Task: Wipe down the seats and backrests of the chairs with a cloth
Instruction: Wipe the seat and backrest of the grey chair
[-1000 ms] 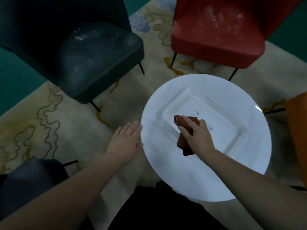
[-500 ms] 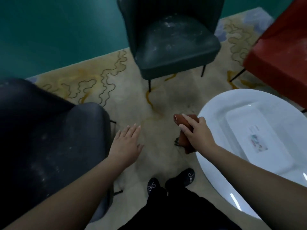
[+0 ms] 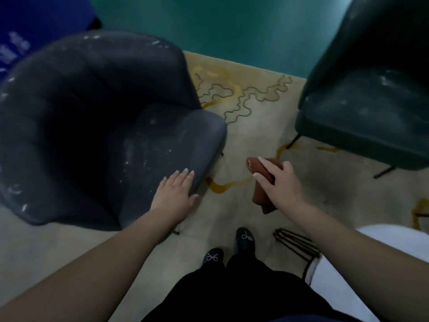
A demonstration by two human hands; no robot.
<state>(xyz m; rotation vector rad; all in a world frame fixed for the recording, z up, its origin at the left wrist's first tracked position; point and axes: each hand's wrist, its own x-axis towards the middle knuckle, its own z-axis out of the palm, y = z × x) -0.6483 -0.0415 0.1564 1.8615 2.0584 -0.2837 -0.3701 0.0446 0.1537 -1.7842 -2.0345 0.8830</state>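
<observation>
1. Head view: a reddish-brown cloth (image 3: 261,182), folded into a thick wad, is gripped in the right hand (image 3: 282,185), fingers and thumb curled round it; it is held in the air above the rug (image 3: 253,126), between the two chairs.
2. The left hand (image 3: 175,194) is held flat, fingers straight, at the front edge of the grey chair (image 3: 104,126); contact cannot be confirmed.
3. The cloth is judged soft, light and limp; a grip across the folded middle is advised so that no loose end trails.
4. Pale specks are noted on the grey chair's seat and backrest, and on the dark green chair (image 3: 366,108); both are judged unwiped.
5. No containers are seen. A white counter (image 3: 394,252) is partly visible at the lower right.
</observation>
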